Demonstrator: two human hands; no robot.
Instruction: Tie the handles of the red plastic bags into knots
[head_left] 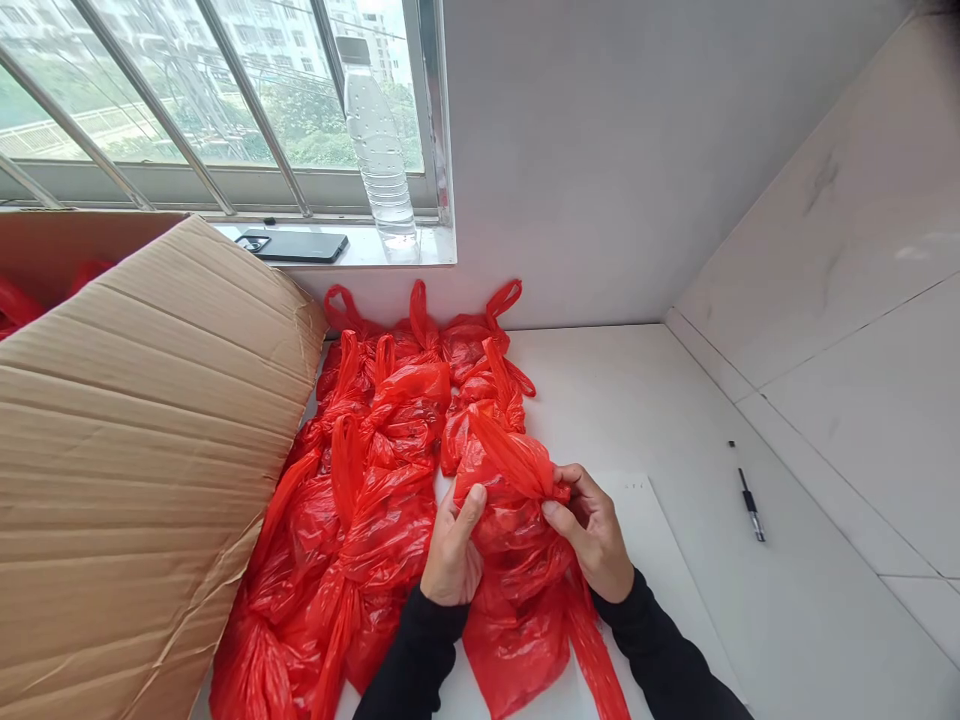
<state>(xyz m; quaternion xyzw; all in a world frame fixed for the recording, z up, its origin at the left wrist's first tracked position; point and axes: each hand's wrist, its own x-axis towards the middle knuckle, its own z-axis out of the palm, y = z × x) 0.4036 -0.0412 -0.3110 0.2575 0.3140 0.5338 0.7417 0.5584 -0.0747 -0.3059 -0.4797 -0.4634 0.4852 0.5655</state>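
Note:
Between my two hands is a red plastic bag (517, 550), bulging in the middle, with a knotted or twisted part at its upper right. My left hand (456, 548) grips the bag's left side, thumb on top and the other fingers partly hidden behind it. At the right, my right hand (594, 530) pinches the twisted part between thumb and fingers. A loose red strip hangs from the bag toward the lower right. What is inside cannot be made out. Several more tied red bags (390, 510) lie in rows to the left and behind, their handle loops sticking up.
A large cardboard box (150, 450) with red bags inside stands at the left. On the windowsill are a dark phone (300, 246) and a transparent water bottle (379, 150). A pen (750, 505) and its small cap (731, 443) lie on the white surface (600, 400) at the right.

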